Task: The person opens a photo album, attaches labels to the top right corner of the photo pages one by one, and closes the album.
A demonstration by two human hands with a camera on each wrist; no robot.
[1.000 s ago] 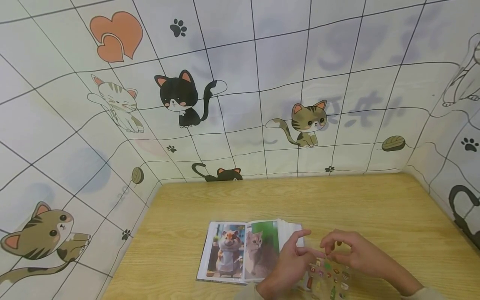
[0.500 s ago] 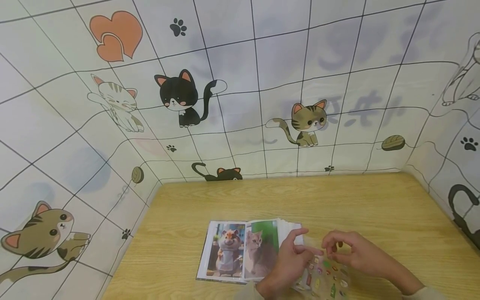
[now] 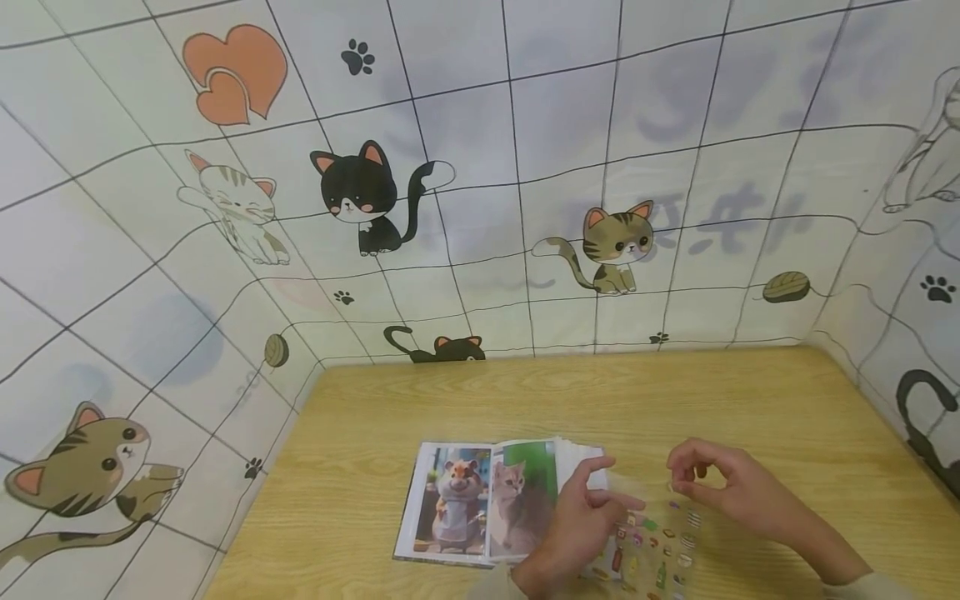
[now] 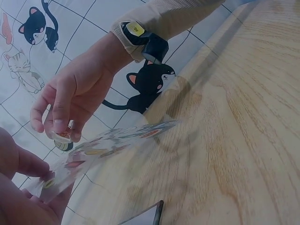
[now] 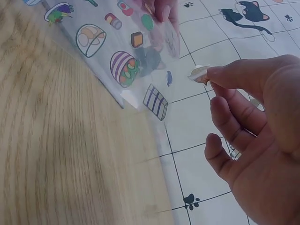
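Note:
A transparent sticker sheet [image 3: 648, 560] printed with small food pictures is pinched at its edge by my left hand [image 3: 581, 521], tilted above the table. That hand's thumb and fingers [image 4: 30, 164] grip one end of it in the left wrist view. Just off the sheet's far right edge, my right hand [image 3: 738, 492] pinches a small peeled sticker [image 5: 200, 75] between thumb and index finger; its other fingers curl loosely. The sticker looks curled, with white and brownish print. An open photo album [image 3: 525, 500] lies left of the left hand, showing a hamster photo and a cat photo.
The wooden table [image 3: 360, 467] runs back to a wall sheet [image 3: 480, 275] with a grid and cartoon cats. More album pages [image 3: 581, 458] stack beneath the left hand's fingers. In the left wrist view a dark-edged corner [image 4: 157, 208] shows at the bottom.
My right hand has drawn up and to the right, away from the sheet, with the sticker between its fingertips. The left hand stays nearly still with the sheet; the album has not moved.

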